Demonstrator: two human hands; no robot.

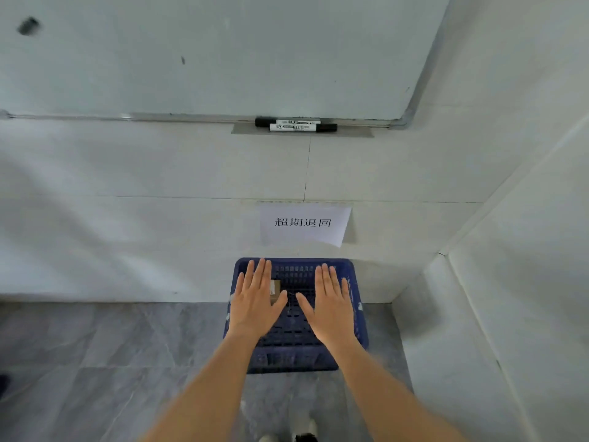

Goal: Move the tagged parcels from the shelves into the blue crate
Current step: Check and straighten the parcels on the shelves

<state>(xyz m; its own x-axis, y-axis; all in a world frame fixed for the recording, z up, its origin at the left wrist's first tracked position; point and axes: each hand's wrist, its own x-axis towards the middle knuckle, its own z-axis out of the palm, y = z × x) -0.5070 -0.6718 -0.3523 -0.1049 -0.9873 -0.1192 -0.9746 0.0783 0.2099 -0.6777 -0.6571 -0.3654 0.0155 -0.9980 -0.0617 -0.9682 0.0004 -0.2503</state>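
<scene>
Over the blue crate (358, 301), both hands held flat, palms down, fingers (259, 272) straight and slightly spread, holding nothing. Left hand (255, 304) sits above the crate's left half, right hand (331, 306) above the right half; thumbs angle toward each other, not touching.

One small brown parcel (274, 290) lies inside the crate near the back left, mostly hidden by the left hand. Can't tell if it carries a tag. Rest of the crate floor that shows looks bare.

Crate sits on the grey floor (95, 362) against the white wall (127, 218), under a paper sign (302, 223) with printed characters. Above that, a whiteboard (223, 52) with two markers (296, 125) on its ledge. No shelves in view.

Judgement: a drop looks just done, or hands are idle between trips. Next step probably means turning to the shelves, which are out of frame. To do it well: check each tag before picking, grip with fingers wrapped round the parcel, lower it into the open right side rather than stacking on the brown one.
</scene>
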